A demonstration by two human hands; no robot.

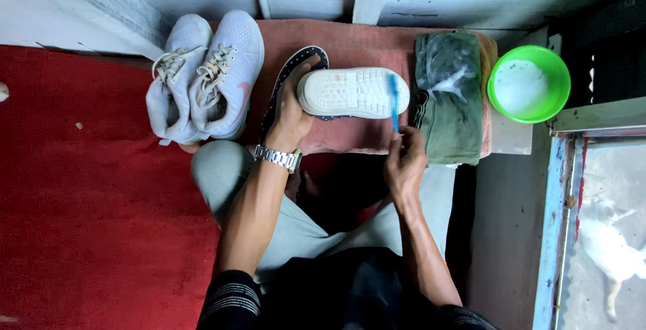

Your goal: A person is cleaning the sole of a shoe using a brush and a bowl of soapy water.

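My left hand grips the heel end of a shoe turned sole up, its white sole facing me, over a pink towel. A dark dotted insole lies under the shoe beside that hand. My right hand holds a blue toothbrush, whose head rests on the toe end of the white sole. A metal watch sits on my left wrist.
A pair of pale grey sneakers stands to the left, partly on a red carpet. A folded green cloth and a green bowl of white soapy liquid lie to the right. Plank walls close the back. My crossed legs are below.
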